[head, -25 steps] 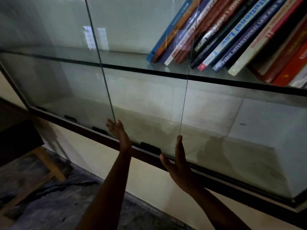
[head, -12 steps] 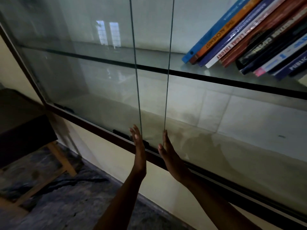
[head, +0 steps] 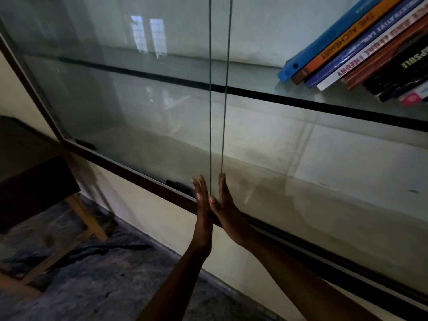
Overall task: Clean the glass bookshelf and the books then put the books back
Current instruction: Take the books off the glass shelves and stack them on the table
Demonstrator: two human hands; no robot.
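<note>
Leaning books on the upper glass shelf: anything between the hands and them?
Yes. The sliding glass door panels front the shelves; both the left hand and right hand rest flat on them near the bottom track. The leaning books sit behind the right panel, up right.

You face a pale cream wall (head: 148, 205) that runs below a dark wooden frame rail (head: 129, 172); at your lower left the floor (head: 92, 286) is dark mottled stone, dimly lit; a piece of furniture with a dark top (head: 30, 181) and light wooden legs (head: 88, 218) stands on it near the wall; a bright window reflection (head: 148, 33) shows at upper left; the room is otherwise shadowy.
</note>
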